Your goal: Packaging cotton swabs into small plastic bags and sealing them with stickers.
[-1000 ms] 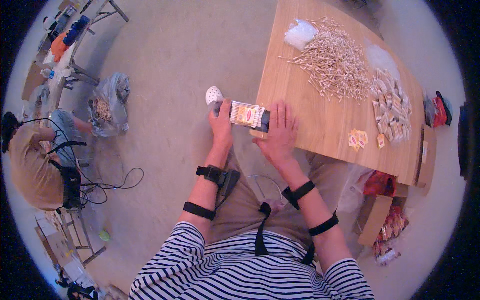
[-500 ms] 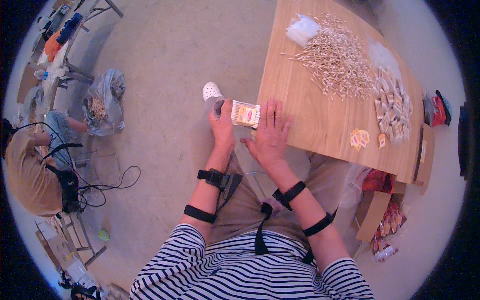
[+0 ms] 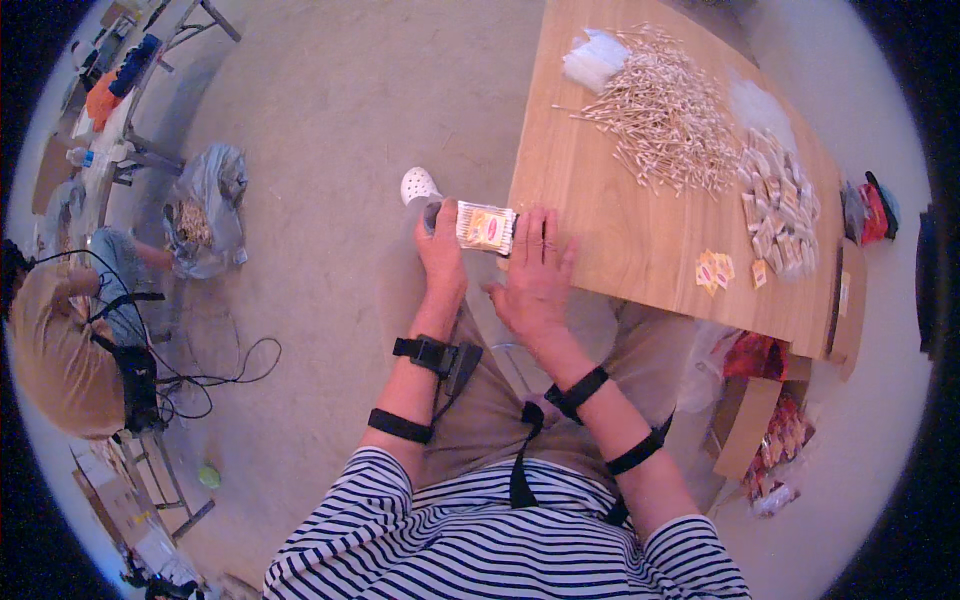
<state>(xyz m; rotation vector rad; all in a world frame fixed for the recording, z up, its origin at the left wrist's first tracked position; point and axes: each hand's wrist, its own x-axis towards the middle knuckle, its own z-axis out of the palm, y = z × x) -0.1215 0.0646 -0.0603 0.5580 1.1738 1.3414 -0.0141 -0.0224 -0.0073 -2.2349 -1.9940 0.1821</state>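
Observation:
My left hand (image 3: 442, 252) grips the left end of a small clear packet with a yellow and red label (image 3: 484, 227), held level at the near left corner of the wooden table (image 3: 620, 250). My right hand (image 3: 535, 280) lies with fingers spread against the packet's right end and the table edge. A large heap of thin wooden sticks (image 3: 665, 125) covers the table's far middle. A pile of small wrapped sachets (image 3: 775, 205) lies to its right. Two or three loose yellow sachets (image 3: 715, 270) sit near the front edge.
A clear plastic bag (image 3: 595, 55) rests at the table's far left corner. Another person (image 3: 60, 340) sits at the left with cables around. A grey bag of material (image 3: 205, 215) stands on the floor. Cardboard boxes and red packets (image 3: 770, 400) lie under the table's right end.
Both hands stayed on the packet; my right hand spread flatter over its right end. The view shifted slightly as my head moved.

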